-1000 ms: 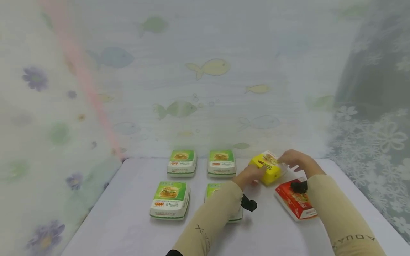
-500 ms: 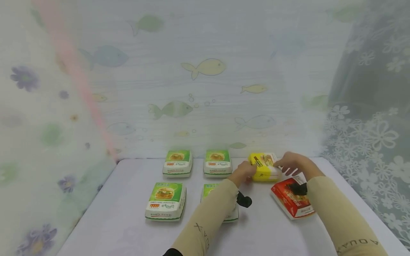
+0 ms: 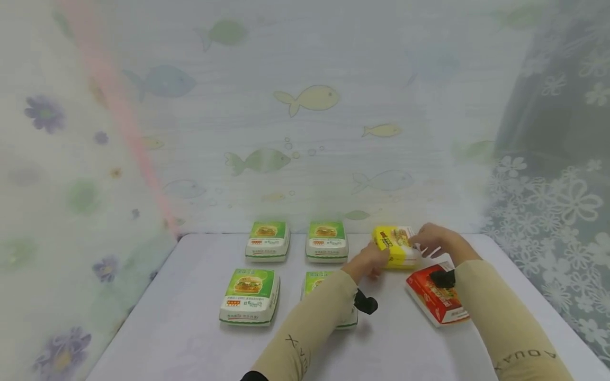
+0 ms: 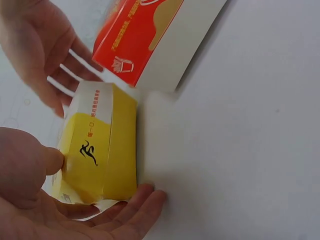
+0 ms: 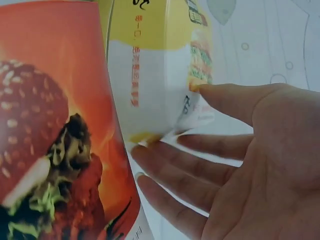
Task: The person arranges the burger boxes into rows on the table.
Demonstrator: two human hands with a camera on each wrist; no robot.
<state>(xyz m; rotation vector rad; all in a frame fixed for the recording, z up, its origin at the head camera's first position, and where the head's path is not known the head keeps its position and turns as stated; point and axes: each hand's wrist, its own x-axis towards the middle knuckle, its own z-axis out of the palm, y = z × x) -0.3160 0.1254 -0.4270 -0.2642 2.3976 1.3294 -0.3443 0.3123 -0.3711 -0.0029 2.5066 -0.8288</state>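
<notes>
A yellow and white burger box (image 3: 396,254) sits at the back right of the white table, burger picture up. At its left end is my left hand (image 3: 369,260); in the left wrist view its thumb touches the box and its fingers spread past the end. My right hand (image 3: 436,239) is at the opposite end. In the right wrist view its thumb tip touches the box's top edge, and its fairly straight fingers reach along the end. A red burger box (image 3: 438,296) lies in front, turned at an angle, partly covered by my right wrist's black camera mount.
Green and white burger boxes stand in two rows: back left (image 3: 268,242), back middle (image 3: 326,242), front left (image 3: 250,296) and front middle (image 3: 314,280), the last mostly behind my left sleeve (image 3: 310,323). A fish-patterned curtain (image 3: 305,132) hangs behind the table.
The yellow box has turned from a slant to nearly square with the back edge and lies flatter. My left hand has drawn slightly toward me; my right hand remains at the box's right end.
</notes>
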